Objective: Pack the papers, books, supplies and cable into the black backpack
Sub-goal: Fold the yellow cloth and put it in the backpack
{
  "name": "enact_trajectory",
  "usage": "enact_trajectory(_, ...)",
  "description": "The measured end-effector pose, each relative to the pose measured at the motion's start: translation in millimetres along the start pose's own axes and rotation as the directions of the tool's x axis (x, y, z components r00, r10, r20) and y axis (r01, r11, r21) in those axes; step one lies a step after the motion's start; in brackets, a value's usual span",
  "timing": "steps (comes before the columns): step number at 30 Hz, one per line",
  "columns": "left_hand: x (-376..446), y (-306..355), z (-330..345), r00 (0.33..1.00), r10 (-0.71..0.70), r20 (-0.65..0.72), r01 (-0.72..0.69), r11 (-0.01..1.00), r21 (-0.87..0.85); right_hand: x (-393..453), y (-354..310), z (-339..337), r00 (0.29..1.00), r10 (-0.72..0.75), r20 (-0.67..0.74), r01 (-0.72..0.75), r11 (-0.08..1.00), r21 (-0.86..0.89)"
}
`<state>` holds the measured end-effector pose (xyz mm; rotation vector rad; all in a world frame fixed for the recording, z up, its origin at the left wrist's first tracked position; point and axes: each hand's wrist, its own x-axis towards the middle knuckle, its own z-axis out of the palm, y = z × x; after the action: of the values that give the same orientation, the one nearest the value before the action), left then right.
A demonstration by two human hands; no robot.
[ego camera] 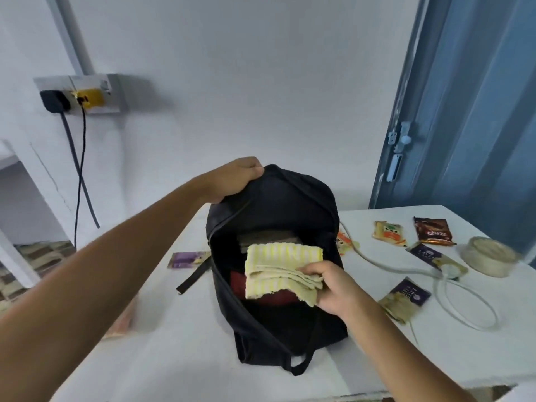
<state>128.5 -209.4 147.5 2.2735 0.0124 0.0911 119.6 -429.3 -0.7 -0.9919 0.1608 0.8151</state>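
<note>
The black backpack lies open on the white table. My left hand grips the far rim of its flap and holds it up. My right hand pinches a folded yellow-and-white striped cloth at the bag's mouth. Under the cloth a dark red item and a book-like grey item show inside the bag. A white cable loops on the table to the right of the bag.
Several snack packets lie right of the bag: a brown one, an orange-white one, purple ones. Another purple packet lies on the left. A beige round container sits far right. A wall socket with plugs is at left.
</note>
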Motion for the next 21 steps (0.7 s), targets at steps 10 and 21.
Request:
enact_trajectory(10, 21.0, 21.3, -13.8, 0.960, 0.228, -0.164, -0.209, 0.970, 0.125, 71.5, 7.1, 49.2, 0.933, -0.173, -0.317, 0.260, 0.930, 0.258)
enact_trajectory(21, 21.5, 19.6, -10.9, 0.946, 0.262, -0.188, -0.248, 0.964, 0.096, 133.9, -20.9, 100.8, 0.837, -0.329, -0.437, 0.294, 0.944, -0.148)
